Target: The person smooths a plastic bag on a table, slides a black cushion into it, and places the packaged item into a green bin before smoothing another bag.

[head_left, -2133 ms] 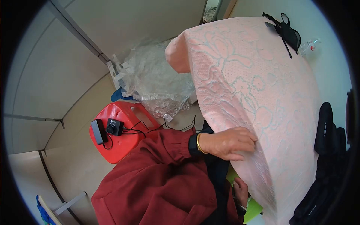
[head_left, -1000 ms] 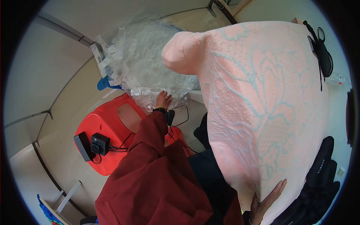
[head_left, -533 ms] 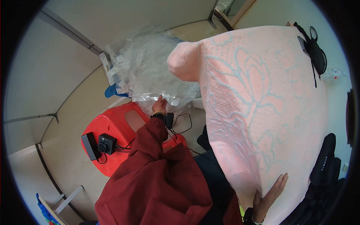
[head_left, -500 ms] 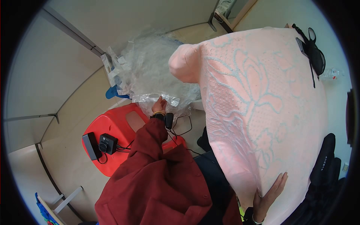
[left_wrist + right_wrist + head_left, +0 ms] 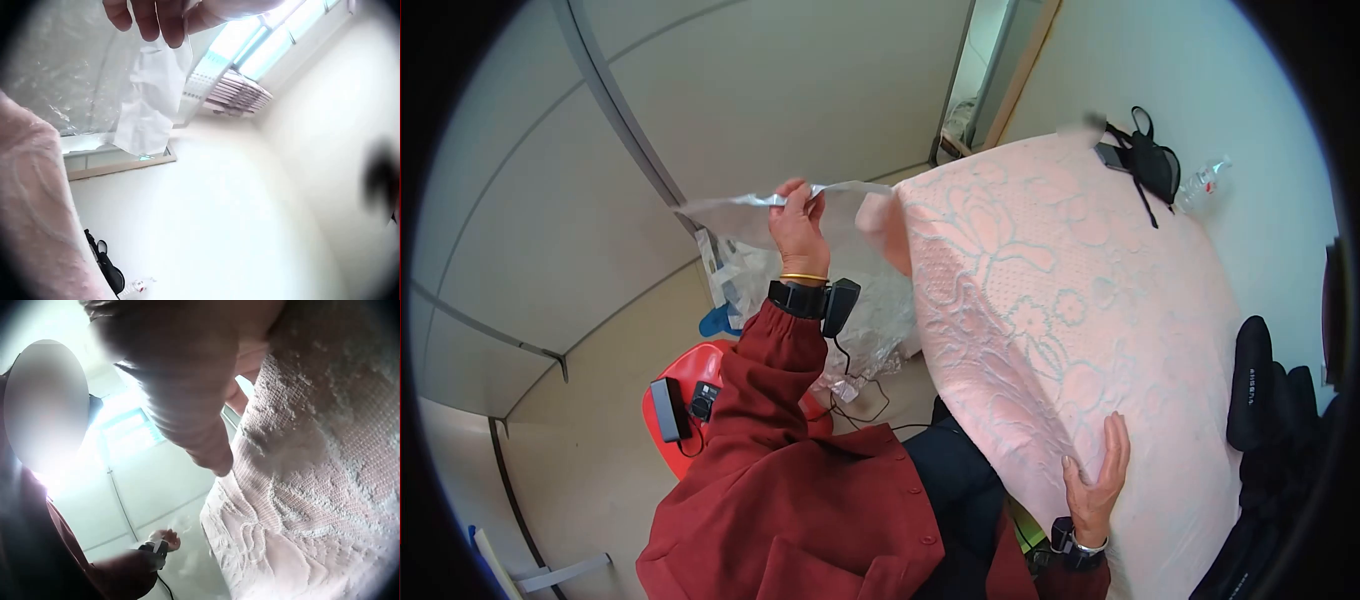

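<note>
My left hand is raised at the upper middle of the head view and pinches a clear plastic bag by its edge. In the left wrist view the bag hangs below the fingertips, with a whitish part under them. To the right, my right hand rests with extended fingers on a pink cover with raised grey-blue flower patterns, draped over a table-like shape. From the right wrist view, that hand lies along the textured cloth.
On the floor behind the left forearm lies a heap of clear plastic bags. A red stool holds a black box and a small camera with cables. A black strapped pouch, a bottle and black padded items edge the cover.
My left hand has left the cover, reached to the plastic heap and lifted a bag from it. My right hand has come up from beside the cover and lies on it.
</note>
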`<action>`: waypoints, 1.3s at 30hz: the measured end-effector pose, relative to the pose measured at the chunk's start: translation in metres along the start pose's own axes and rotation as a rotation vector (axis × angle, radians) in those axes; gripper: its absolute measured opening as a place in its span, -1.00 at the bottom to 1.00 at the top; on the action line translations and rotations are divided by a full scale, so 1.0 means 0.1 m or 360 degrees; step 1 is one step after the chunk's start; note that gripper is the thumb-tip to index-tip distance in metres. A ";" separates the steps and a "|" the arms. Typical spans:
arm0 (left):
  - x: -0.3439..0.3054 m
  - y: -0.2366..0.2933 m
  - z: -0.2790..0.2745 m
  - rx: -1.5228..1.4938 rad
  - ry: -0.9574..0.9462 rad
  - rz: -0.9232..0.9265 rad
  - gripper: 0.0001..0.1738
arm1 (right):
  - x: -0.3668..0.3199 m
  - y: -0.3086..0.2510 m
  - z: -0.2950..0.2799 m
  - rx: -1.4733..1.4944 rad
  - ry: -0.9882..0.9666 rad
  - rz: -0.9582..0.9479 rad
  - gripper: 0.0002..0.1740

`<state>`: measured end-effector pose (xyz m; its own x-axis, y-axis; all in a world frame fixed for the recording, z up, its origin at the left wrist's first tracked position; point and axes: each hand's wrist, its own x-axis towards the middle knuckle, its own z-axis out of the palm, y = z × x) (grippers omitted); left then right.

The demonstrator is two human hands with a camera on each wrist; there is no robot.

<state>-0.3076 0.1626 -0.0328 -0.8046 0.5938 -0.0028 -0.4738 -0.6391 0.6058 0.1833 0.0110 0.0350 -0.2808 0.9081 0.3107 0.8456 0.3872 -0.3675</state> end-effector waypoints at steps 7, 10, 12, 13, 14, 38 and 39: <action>-1.38 0.55 1.29 -0.0044 -0.1001 0.0723 -0.78 | -0.27 -0.26 -0.04 0.0596 0.0115 -0.0112 -0.34; -1.89 0.31 0.92 -0.0549 -0.1349 0.0278 -0.74 | -0.30 -0.30 -0.08 0.0585 0.0059 -0.0270 -0.36; -2.23 0.19 0.75 -0.0591 -0.1348 -0.0187 -0.70 | -0.30 -0.36 -0.11 0.0978 0.0041 -0.0176 -0.34; -2.50 0.18 0.82 -0.0201 -0.1525 0.0013 -0.63 | -0.32 -0.37 -0.13 0.1183 0.0010 -0.0141 -0.33; -2.77 0.23 0.92 0.0198 -0.1677 0.0231 -0.55 | -0.35 -0.41 -0.14 0.1169 0.0041 -0.0110 -0.33; -2.52 -0.38 0.07 0.0442 -0.2086 -0.1229 -0.44 | -0.72 0.85 -0.62 0.2075 0.1007 0.1069 -0.70; -2.52 -0.37 0.04 0.0446 -0.2096 -0.1217 -0.44 | -0.79 0.98 -0.65 0.2028 0.0969 0.1041 -0.67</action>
<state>-0.0855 0.0388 -0.0512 0.5345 0.8169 0.2166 -0.4103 0.0268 0.9116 0.3179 -0.0326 0.0311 0.4565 0.8896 -0.0151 -0.2761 0.1255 -0.9529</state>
